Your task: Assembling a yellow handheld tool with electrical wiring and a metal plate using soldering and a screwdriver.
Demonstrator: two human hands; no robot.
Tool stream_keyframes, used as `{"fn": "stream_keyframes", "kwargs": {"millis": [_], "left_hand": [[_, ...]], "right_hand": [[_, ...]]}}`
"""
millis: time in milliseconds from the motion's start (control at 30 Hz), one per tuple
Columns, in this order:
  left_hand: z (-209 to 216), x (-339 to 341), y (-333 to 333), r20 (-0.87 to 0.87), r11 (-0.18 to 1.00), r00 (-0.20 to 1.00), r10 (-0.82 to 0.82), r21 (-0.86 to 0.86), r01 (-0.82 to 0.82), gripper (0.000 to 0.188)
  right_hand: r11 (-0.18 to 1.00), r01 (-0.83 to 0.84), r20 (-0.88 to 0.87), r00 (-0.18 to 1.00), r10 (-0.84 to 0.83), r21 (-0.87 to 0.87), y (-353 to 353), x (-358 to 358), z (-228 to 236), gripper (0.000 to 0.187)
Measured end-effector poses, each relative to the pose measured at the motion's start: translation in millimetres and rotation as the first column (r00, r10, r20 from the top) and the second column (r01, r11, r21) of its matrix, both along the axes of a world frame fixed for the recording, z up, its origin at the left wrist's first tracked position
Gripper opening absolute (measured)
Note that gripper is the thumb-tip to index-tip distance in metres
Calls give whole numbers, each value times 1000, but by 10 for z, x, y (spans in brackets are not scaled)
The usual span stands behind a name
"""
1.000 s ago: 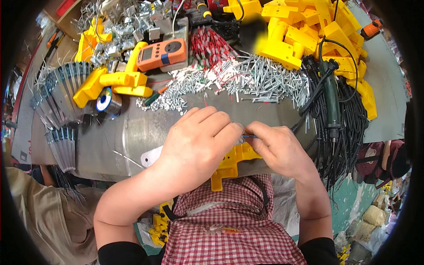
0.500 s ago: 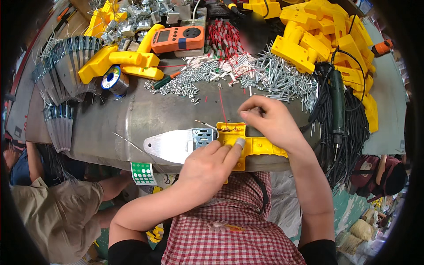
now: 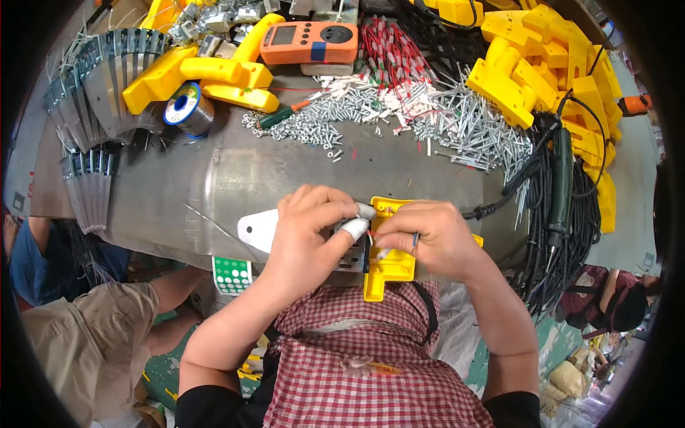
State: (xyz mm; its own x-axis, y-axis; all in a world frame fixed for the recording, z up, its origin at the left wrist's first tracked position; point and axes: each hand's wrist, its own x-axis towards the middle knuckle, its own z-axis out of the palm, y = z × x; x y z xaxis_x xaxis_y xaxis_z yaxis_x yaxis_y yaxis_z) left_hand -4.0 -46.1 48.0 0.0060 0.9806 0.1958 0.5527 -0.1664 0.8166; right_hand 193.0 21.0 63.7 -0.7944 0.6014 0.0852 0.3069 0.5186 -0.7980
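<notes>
The yellow plastic housing half lies open at the near table edge, its hollow side up. Beside it on the left rests a flat silver metal blade, its bracket end mostly covered by my left hand. Pale covers sit on that hand's thumb and index finger, closed together at the housing's left edge; what they pinch is hidden. My right hand is over the housing with its fingers pinched on a thin red wire. A small white piece shows under its fingertips.
Screws and nuts lie heaped beyond my hands. Behind are an orange meter, a solder spool and red wires. Yellow housings, black cables and a dark green electric screwdriver crowd the right. Another person sits left.
My right hand has come down and left to the housing, fingers pinched. My left hand has shifted off the housing onto the bracket end. The red wire has been drawn in between my hands.
</notes>
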Motion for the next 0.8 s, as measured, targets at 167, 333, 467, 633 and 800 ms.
{"fn": "stream_keyframes", "kwargs": {"millis": [167,333,467,633,800], "left_hand": [[88,-11,61,114,986,991,-64,-147,80,16],[124,3,86,180,962,983,-43,-258,89,17],[110,33,67,280,939,960,34,-338,66,17],[117,71,72,389,898,908,154,-439,36,17],[140,62,74,365,888,920,140,-457,46,16]], "right_hand": [[988,104,7,994,-106,118,-67,-75,-30,23],[986,125,-5,992,-125,111,-61,-64,-65,24],[985,125,1,992,-125,119,-56,-70,-44,22],[987,136,-14,991,-135,82,-59,-61,-43,20],[987,145,-5,989,-145,63,-51,-56,-24,20]]}}
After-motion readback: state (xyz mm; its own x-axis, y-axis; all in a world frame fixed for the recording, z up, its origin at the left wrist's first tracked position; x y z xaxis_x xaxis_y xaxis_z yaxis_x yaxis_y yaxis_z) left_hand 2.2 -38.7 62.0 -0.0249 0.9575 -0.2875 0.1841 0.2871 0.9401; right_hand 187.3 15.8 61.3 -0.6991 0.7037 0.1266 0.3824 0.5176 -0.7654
